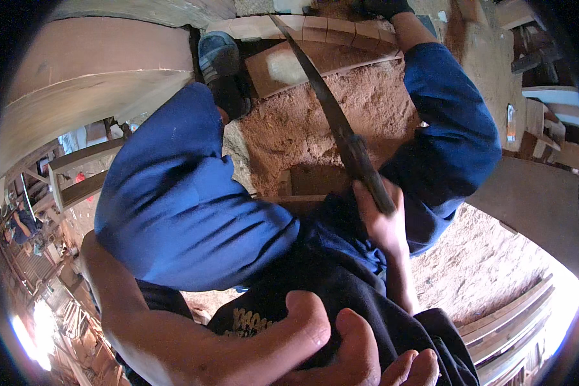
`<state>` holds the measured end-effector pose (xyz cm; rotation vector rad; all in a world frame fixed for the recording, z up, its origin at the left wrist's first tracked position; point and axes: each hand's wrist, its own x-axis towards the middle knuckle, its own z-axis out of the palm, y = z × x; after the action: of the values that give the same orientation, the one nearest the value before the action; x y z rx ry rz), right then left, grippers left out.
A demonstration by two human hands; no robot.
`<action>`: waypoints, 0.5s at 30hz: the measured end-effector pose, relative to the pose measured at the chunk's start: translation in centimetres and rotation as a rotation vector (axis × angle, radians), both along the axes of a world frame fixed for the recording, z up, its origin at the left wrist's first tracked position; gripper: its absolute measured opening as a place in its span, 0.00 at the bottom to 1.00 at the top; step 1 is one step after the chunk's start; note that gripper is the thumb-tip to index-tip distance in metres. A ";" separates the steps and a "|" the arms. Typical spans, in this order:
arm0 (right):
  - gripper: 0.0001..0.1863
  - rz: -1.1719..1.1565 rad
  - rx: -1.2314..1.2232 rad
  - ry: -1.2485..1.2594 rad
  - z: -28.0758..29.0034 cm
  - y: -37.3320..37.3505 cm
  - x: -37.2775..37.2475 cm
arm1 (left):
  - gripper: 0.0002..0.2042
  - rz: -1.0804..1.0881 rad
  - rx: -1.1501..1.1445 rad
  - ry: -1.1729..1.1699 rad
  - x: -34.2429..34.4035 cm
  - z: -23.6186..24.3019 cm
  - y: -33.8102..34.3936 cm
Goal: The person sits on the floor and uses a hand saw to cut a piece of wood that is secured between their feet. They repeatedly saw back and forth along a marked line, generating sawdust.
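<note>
My right hand [381, 215] is closed round the thick dark handle of a long-bladed tool [328, 106]. Its narrow dark blade tapers up and away to the left, between my knees; whether it is a saw or a big knife I cannot tell. Close to the camera, my left hand [302, 344] hangs in front of my dark shirt, its fingers loosely bent and apart, holding nothing. Beyond the blade lies a wooden board [341, 64] with a pale patch of light on it, and behind that a row of wooden segments [321, 30].
My blue-trousered legs [180, 193] are spread either side of reddish, rough ground [289, 128]. A sandalled foot [222, 58] rests at the far left beside a big wooden panel [103, 58]. Stacked boards [508, 315] lie at right, scattered wood pieces [74, 315] at left.
</note>
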<state>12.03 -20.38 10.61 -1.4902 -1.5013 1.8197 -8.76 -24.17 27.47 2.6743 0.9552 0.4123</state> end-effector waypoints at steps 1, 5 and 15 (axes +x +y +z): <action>0.08 -0.046 -0.004 0.042 -1.4 1.0 -1.6 | 0.13 -0.006 0.000 0.002 0.1 0.0 0.2; 0.08 -0.035 -0.018 -0.003 -5.0 3.0 -4.0 | 0.13 -0.032 0.013 0.011 0.2 0.3 0.6; 0.08 -0.036 0.021 0.059 -3.6 2.9 -2.8 | 0.13 -0.007 0.008 0.018 0.2 -0.1 0.4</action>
<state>9.20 -17.44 6.97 -1.4321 -1.4521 1.8058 -8.55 -23.77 27.34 2.6919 0.9507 0.3916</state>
